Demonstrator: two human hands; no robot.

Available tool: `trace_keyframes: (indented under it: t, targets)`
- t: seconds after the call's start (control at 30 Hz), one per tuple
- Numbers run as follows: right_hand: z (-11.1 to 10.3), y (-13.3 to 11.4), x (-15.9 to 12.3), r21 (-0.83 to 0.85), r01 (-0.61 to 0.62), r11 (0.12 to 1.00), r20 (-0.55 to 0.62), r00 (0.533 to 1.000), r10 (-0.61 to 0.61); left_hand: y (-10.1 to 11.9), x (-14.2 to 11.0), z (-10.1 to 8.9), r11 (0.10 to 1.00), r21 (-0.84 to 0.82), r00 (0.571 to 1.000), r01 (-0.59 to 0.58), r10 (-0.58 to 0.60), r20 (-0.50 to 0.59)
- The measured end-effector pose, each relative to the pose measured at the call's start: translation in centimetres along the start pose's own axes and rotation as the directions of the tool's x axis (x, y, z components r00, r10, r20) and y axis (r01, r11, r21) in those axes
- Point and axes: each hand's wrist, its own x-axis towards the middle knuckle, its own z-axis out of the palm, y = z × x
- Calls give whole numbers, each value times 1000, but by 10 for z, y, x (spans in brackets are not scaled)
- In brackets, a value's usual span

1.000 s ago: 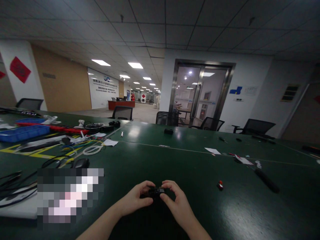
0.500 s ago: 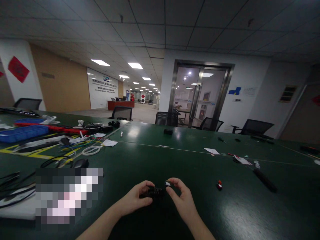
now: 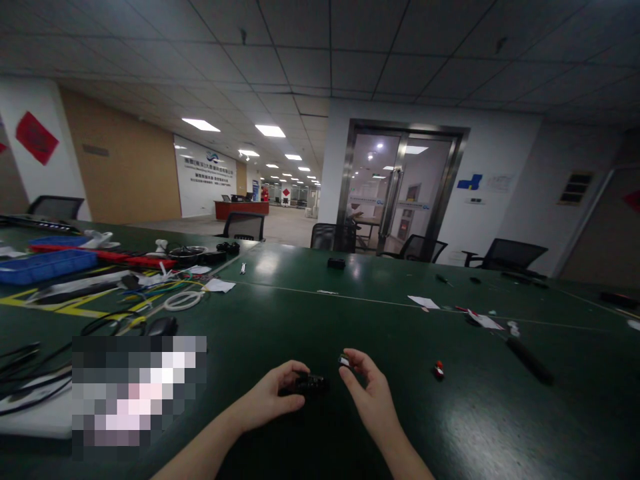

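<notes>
My left hand [image 3: 275,395] is closed around one end of a small black device [image 3: 313,385], thumb on the near side and fingers behind it. The device's exact kind is too dark to make out. Just to its right and a little higher, my right hand [image 3: 369,383] pinches a small dark piece with a white face [image 3: 344,361] between thumb and fingertips. This piece is apart from the black device. On the green table [image 3: 380,320], right of my right hand, lies a small red and white object [image 3: 439,370].
Cables, a mouse [image 3: 163,327] and a blue tray [image 3: 47,267] crowd the left side. A black box [image 3: 337,263] sits toward the far edge. To the right lie a paper sheet [image 3: 423,302] and a dark-handled tool [image 3: 530,360]. Chairs line the far side.
My right hand has pulled the small white-faced piece off the black device and moved it right and upward. My left hand stays in place, holding the device.
</notes>
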Motion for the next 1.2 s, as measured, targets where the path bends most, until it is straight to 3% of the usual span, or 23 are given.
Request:
trace_keyframes:
  t: [0.5,1.2]
  targets:
    - [2,2,0,-22,65,998,-34,997,-66,-6,2,-1,1000,-5,1000,-17,17,-8]
    - [2,4,0,-27,9,1000,-2,1000,-10,2,1,2,1000,7,1000,-6,6,-25]
